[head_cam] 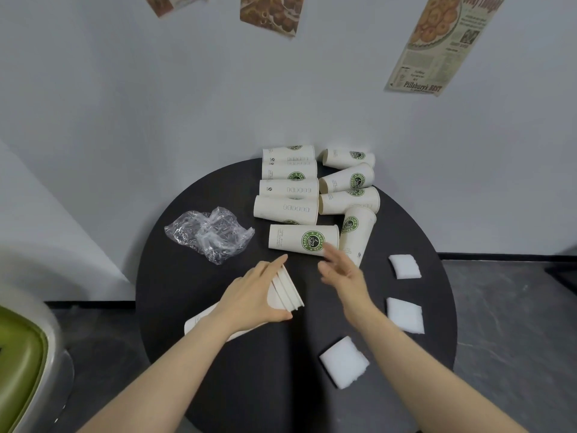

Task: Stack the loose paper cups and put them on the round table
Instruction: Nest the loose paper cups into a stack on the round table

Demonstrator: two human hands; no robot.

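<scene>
Several loose white paper cups with green coffee logos lie on their sides at the far side of the round black table (pixel 281 385). The nearest loose cup (pixel 296 243) lies across, just beyond my hands. My left hand (pixel 253 295) grips a stack of nested cups (pixel 285 292) near its rims; the stack lies tilted, its bottom end poking out under my wrist. My right hand (pixel 343 273) hovers with fingers relaxed and spread, its fingertips at the nearest loose cup's rim, holding nothing.
A crumpled clear plastic bag (pixel 210 234) lies at the table's left. Three white foam pads (pixel 404 266) (pixel 405 314) (pixel 344 361) lie along the right and front. A grey wall stands right behind the cups. A green-and-white chair (pixel 22 364) is at lower left.
</scene>
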